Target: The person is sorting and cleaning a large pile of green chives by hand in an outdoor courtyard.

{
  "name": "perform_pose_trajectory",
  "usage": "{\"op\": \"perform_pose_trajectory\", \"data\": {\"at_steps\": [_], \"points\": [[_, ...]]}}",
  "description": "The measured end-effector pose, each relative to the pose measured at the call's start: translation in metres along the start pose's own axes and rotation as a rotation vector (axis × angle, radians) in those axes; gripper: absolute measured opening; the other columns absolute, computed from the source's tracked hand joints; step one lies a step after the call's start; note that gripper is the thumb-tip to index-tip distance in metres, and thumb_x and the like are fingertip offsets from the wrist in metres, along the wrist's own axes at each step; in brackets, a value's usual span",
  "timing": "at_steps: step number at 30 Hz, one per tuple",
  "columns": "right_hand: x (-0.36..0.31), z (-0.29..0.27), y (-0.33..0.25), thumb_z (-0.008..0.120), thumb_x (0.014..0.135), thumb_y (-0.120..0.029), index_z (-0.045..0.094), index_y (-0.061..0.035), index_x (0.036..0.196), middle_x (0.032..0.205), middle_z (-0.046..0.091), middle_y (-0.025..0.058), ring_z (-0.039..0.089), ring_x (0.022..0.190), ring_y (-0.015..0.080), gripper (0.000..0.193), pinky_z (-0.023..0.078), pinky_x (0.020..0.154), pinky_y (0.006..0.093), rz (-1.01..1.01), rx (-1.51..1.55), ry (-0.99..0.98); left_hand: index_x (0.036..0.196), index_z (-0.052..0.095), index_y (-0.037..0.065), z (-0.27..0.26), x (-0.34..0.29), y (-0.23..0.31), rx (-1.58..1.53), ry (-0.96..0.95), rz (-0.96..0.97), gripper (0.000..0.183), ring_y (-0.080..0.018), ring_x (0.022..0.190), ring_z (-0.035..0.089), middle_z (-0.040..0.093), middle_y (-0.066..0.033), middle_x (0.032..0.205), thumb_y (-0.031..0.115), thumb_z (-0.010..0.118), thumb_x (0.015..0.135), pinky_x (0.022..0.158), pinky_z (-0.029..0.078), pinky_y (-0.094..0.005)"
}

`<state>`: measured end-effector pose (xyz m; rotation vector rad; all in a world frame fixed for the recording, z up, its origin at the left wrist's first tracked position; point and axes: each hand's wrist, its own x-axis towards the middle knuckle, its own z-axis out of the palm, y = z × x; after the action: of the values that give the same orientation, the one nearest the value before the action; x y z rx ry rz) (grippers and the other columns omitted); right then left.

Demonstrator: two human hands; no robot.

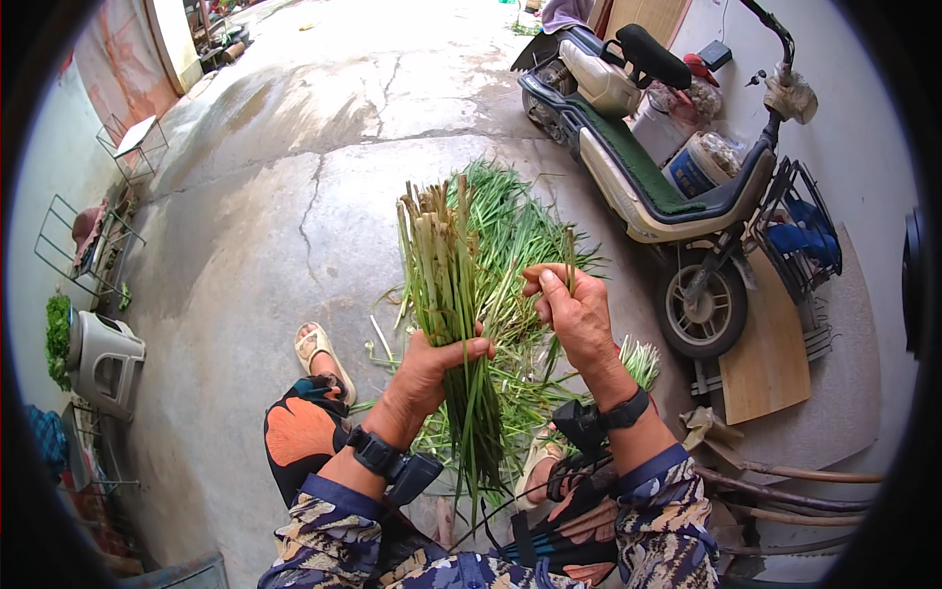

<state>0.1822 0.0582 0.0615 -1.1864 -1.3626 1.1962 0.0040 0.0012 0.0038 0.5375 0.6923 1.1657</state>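
Observation:
My left hand is wrapped round a thick bunch of garlic chives, held upright with the pale brownish stem ends at the top and the green leaves hanging below my fist. To the right of it, my right hand is closed in a pinch on a thin chive stalk whose tip stands up past the fingers. The two hands are apart. On the floor beyond and beneath them lies a loose heap of green chives, partly hidden by the bunch. A smaller bundle with whitish ends rests beside my right wrist.
An electric scooter stands at the right, with a bucket behind it and a wooden board near its wheel. Poles lie at the lower right. A plastic stool and metal racks line the left wall.

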Motion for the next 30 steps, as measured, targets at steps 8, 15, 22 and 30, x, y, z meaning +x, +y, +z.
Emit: {"op": "perform_pose_trajectory", "data": {"at_steps": [8,15,22,30], "points": [[0.001,0.006,-0.003,0.054,0.09,-0.011,0.061,0.0044,0.092,0.071,0.061,0.0032,0.05,0.054,0.0049,0.017,0.039,0.047,0.0188,0.057,-0.017,-0.166,0.098,0.058,0.0,0.003,-0.003,0.002,0.091,-0.007,0.011,0.027,-0.0169,0.076,0.064,0.065,-0.0072,0.082,0.004,0.072,0.075,0.069,0.051,-0.0273],[0.004,0.0,-0.006,0.059,0.086,-0.007,0.061,0.0049,0.089,0.069,0.064,0.0062,0.052,0.052,0.0049,0.013,0.04,0.045,0.0182,0.148,0.109,-0.102,0.093,0.061,0.0,0.004,-0.001,0.002,0.404,0.09,0.144,0.026,-0.0131,0.075,0.062,0.063,-0.0032,0.081,0.003,0.075,0.071,0.069,0.05,-0.0261],[0.004,-0.003,0.005,0.06,0.085,-0.006,0.063,0.0049,0.087,0.07,0.064,0.0074,0.052,0.051,0.0053,0.012,0.039,0.043,0.0176,0.229,0.267,-0.098,0.089,0.064,0.001,0.005,-0.003,0.001,0.507,0.082,0.162,0.024,-0.0082,0.071,0.056,0.063,-0.0001,0.08,0.007,0.077,0.07,0.066,0.047,-0.0247],[0.002,-0.004,-0.004,0.061,0.084,-0.007,0.063,0.0044,0.085,0.069,0.064,0.0079,0.052,0.05,0.0057,0.012,0.039,0.042,0.0173,0.221,0.214,-0.089,0.088,0.065,0.0,0.006,-0.002,0.0,0.454,0.1,0.197,0.023,-0.0072,0.07,0.056,0.064,0.0,0.078,0.007,0.077,0.07,0.063,0.046,-0.0239]]}}
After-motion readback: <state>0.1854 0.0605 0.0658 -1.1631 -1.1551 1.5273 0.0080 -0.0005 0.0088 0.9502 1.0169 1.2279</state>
